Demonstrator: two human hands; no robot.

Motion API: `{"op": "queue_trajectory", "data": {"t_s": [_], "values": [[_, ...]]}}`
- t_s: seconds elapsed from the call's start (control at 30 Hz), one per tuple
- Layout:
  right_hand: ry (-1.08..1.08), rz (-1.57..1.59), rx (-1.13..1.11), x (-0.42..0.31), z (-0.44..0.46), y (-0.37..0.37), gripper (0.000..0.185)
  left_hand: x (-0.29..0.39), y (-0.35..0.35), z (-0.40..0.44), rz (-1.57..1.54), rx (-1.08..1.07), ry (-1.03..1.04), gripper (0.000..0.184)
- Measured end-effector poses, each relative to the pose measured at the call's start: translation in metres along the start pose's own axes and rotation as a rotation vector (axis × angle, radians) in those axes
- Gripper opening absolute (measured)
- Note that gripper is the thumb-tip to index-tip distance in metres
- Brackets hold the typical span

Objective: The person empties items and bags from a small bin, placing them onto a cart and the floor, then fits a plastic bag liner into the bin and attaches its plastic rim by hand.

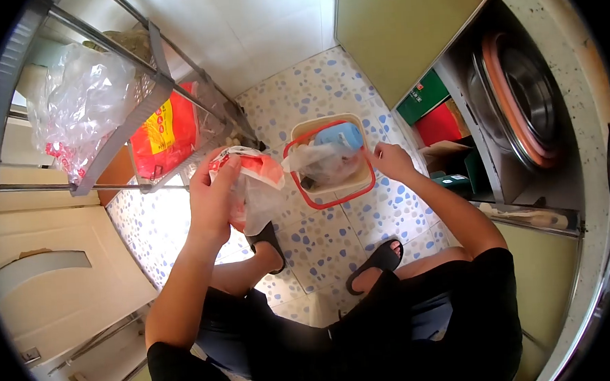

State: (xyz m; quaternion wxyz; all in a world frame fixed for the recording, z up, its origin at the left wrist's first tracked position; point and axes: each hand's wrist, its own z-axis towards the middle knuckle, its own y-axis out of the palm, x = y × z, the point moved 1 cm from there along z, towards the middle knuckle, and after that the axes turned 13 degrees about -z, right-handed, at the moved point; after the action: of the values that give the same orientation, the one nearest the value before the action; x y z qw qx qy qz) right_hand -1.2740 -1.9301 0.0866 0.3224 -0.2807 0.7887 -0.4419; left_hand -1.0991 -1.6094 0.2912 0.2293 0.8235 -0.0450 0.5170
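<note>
My left hand (pixel 210 192) is closed around a crumpled red-and-white plastic bag (pixel 256 205), with its thin clear part hanging below the fingers. A white plastic bin (pixel 295 130) with a red ring (pixel 341 200) stands on the floor ahead of me. At the bin's right side, the fingers of my right hand (pixel 393 162) are pinched on the red ring. Inside the bin lie a crumpled clear plastic bag (pixel 326 163) and a light blue item (pixel 340 135) whose kind I cannot make out.
A metal rack (pixel 119 135) on the left holds clear plastic bags (pixel 86 88) and a red-and-yellow package (pixel 167 132). To the right, an open cabinet contains metal and orange basins (pixel 514 103) and a green box (pixel 424 96). My slippered feet (pixel 378 264) rest on the speckled tiles.
</note>
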Motion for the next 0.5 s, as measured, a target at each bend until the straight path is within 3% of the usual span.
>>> {"op": "queue_trajectory", "data": {"t_s": [0.03, 0.23, 0.33, 0.5], "values": [[-0.08, -0.108, -0.078, -0.01, -0.011, -0.012, 0.044, 0.0, 0.0, 0.0, 0.0, -0.005, 0.001, 0.036], [-0.321, -0.006, 0.131, -0.004, 0.0, 0.009, 0.035, 0.001, 0.0, -0.002, 0.014, -0.021, -0.006, 0.037], [-0.222, 0.137, 0.019, -0.022, -0.019, -0.036, 0.026, 0.002, -0.003, -0.001, 0.028, -0.02, -0.009, 0.037], [-0.183, 0.239, 0.071, 0.0, -0.037, -0.058, 0.02, -0.001, -0.006, 0.0, 0.04, -0.015, -0.011, 0.037]]}}
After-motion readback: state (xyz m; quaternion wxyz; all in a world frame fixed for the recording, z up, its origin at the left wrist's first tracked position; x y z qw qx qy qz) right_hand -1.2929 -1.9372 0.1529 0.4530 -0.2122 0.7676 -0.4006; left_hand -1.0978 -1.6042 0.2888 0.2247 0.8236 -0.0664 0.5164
